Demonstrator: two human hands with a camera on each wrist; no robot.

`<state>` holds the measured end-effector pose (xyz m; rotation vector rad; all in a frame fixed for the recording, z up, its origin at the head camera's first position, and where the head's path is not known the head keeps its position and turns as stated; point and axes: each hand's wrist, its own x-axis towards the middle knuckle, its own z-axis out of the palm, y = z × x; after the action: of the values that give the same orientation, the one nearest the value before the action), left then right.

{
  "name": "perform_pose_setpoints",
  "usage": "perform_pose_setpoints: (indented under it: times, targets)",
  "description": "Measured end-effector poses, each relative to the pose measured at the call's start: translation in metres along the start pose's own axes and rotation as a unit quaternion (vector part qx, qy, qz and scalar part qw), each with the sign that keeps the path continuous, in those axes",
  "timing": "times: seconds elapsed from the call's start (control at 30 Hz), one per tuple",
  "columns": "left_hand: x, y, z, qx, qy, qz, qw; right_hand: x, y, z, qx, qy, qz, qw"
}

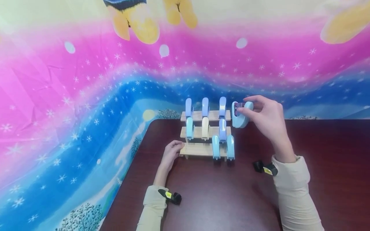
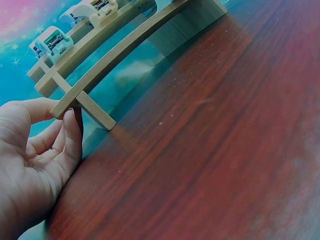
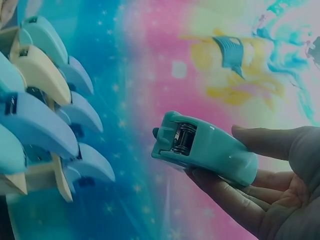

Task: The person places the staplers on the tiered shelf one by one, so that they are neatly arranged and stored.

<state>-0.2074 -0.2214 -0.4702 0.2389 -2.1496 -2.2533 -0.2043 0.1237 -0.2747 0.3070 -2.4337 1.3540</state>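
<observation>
A three-tier wooden rack stands on the table with several hole punches on its planks. My left hand pinches the left end of the lowest plank, as the left wrist view shows. Raised beside the rack's top right end, my right hand holds a teal hole punch between thumb and fingers. In the right wrist view, a spring shows inside this punch. Lilac punches line the top plank; a cream punch sits mid-rack. Two light blue punches are at the lowest plank's right.
The dark red-brown table extends in front of the rack and to both sides. Behind it hangs a pink and blue printed cloth. Each wrist has a black strap-on device, such as the one at the right sleeve.
</observation>
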Motion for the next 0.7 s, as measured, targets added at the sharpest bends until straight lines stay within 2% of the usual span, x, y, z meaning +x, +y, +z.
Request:
perform_pose_setpoints:
  times: [0.3,0.7]
  targets:
    - [0.002,0.0,0.0,-0.005,-0.002,-0.003,1.0,-0.004,-0.008,0.037,-0.001,-0.043,-0.05,0.998]
    - [0.003,0.001,0.001,-0.005,0.005,-0.016,0.9999,-0.01,-0.013,0.084,0.002,-0.114,-0.072,0.991]
